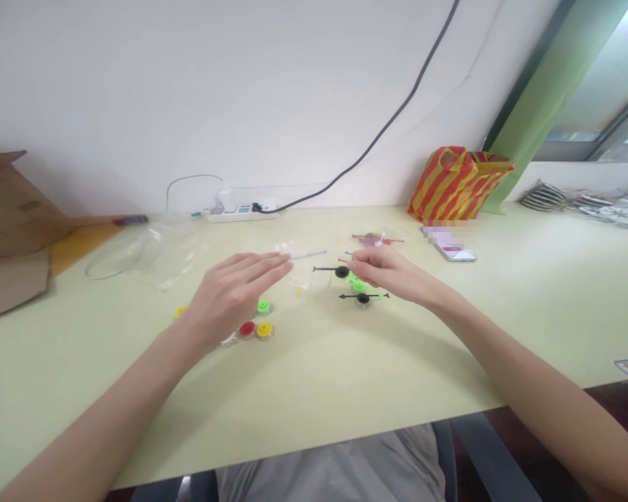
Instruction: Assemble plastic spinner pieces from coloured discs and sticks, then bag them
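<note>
My right hand pinches a black arrow spinner, its thin shaft pointing left above the table. Just below it, another black arrow spinner lies on the tabletop. Bright green round pieces sit partly behind my right hand. With fingers stretched out and thumb hidden, my left hand hovers over the table. A pale blue stick shows at its fingertips, apparently not gripped. Beneath and beside that hand are a green disc, a red disc and a yellow disc on clear bases.
Behind the hands lie red arrow pieces in clear plastic. A phone and a striped bag stand right. Toward the wall is a power strip with a black cable. Crumpled plastic and a cardboard box are left.
</note>
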`<state>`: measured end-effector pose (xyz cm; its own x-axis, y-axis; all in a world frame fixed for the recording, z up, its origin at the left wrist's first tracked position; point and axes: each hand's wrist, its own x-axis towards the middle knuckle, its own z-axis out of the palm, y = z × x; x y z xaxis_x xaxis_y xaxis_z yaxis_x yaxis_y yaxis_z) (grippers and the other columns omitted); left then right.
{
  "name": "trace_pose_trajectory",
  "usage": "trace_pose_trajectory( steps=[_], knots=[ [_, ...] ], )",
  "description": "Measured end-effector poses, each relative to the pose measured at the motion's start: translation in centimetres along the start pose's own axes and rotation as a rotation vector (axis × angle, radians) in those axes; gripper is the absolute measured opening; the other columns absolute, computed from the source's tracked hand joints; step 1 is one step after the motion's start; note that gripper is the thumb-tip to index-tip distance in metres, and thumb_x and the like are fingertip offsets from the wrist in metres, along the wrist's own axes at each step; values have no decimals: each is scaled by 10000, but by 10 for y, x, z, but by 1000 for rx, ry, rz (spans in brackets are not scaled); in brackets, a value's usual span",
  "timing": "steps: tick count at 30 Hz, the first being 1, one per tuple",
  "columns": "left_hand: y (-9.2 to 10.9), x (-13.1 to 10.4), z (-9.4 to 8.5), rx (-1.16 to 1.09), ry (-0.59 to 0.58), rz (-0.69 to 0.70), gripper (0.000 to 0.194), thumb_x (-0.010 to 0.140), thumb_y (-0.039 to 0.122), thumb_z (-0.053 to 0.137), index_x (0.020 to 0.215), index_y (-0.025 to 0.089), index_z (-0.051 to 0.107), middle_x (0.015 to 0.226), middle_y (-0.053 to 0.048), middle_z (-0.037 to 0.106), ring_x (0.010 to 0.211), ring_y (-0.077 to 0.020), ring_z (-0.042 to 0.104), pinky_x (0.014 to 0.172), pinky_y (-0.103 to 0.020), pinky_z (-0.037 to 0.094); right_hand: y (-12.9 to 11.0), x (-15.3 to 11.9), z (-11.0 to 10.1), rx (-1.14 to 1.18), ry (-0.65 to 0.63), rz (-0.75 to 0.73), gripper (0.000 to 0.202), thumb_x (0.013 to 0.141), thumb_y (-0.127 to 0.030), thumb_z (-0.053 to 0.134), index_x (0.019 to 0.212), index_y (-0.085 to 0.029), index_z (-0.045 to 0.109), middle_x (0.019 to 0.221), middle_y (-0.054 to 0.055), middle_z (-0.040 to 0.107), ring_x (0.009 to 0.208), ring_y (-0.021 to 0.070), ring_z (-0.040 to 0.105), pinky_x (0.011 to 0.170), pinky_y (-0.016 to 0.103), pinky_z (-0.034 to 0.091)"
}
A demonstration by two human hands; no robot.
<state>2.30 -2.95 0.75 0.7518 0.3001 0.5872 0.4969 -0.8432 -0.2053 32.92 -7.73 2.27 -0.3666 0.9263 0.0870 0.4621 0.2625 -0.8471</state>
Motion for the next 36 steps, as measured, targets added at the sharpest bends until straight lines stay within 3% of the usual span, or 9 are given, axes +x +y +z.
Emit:
trace_pose_trajectory(
  steps=[8, 14, 19, 24, 30, 36],
  knots=[
    [3, -3, 9, -17, -44, 60, 526, 948, -8, 373, 1337, 227, 639, 1383, -56, 680, 1276, -221, 651, 1007, -403, 543, -4, 1, 15, 131, 62, -21, 433, 982, -480, 541, 678, -218, 376, 647, -54, 279, 570, 101, 232, 509, 281, 176],
    [0, -2, 11, 14, 44, 112, 496, 945, -16, 405, 1308, 216, 649, 1321, -67, 718, 1206, -229, 694, 936, -394, 566, -10, -1, 12, 13, 243, -35, 413, 972, -353, 519, 640, -217, 313, 643, -48, 260, 578, 99, 251, 524, 275, 195],
    [0, -2, 10, 24, 68, 121, 475, 948, -16, 420, 1294, 207, 658, 1296, -65, 731, 1182, -231, 705, 924, -392, 568, -3, 0, 11, -185, 383, -162, 378, 961, -266, 511, 642, -213, 315, 624, -46, 331, 592, 107, 289, 581, 283, 258],
    [0, -3, 12, 2, 72, 98, 527, 914, -51, 428, 1324, 206, 637, 1307, -54, 726, 1188, -222, 699, 938, -384, 560, -1, -1, 14, -350, 333, -248, 357, 1002, -278, 491, 672, -209, 373, 590, -55, 352, 562, 108, 300, 574, 282, 255],
    [4, -3, 16, 18, 96, 75, 556, 879, -81, 429, 1314, 202, 628, 1258, -49, 748, 1100, -213, 726, 835, -340, 557, 4, -1, 26, -528, 281, -405, 276, 1055, -282, 469, 867, -178, 642, 759, 8, 599, 632, 114, 466, 606, 267, 307],
    [13, 3, 17, 40, 119, 84, 388, 945, 10, 501, 1273, 182, 618, 1076, -56, 787, 919, -197, 742, 759, -316, 543, 15, 2, 43, -638, 268, -523, 277, 1068, -296, 467, 1031, -182, 716, 806, 34, 658, 712, 138, 562, 628, 271, 335]
  ],
)
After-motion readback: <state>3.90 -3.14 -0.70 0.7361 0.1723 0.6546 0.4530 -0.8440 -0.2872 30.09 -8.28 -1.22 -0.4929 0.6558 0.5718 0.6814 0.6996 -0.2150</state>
